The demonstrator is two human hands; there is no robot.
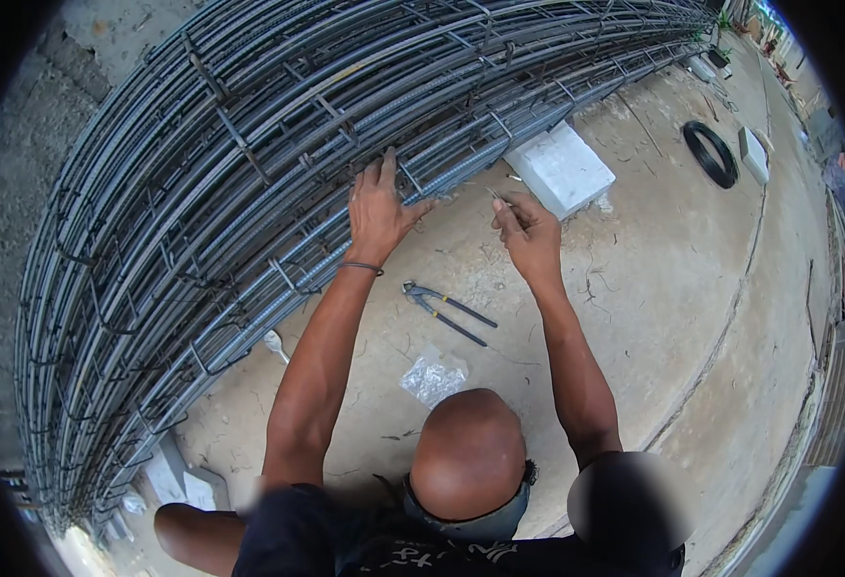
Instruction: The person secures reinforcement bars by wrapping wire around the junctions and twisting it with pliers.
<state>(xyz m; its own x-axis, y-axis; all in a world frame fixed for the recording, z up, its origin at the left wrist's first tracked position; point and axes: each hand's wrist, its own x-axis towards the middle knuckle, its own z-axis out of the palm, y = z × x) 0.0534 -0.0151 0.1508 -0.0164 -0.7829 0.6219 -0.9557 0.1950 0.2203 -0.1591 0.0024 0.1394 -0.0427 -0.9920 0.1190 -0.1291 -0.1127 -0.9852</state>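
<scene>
Dark shirt (345, 550) — white print (424, 560), thin wristband (361, 266)

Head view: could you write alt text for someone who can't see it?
A person's left hand is spread over a large stack of steel rebar, while the right hand, beside a white block, pinches a small thin piece. Pincers with yellow-banded handles lie on the ground between the forearms; a black coil lies at right.
</scene>
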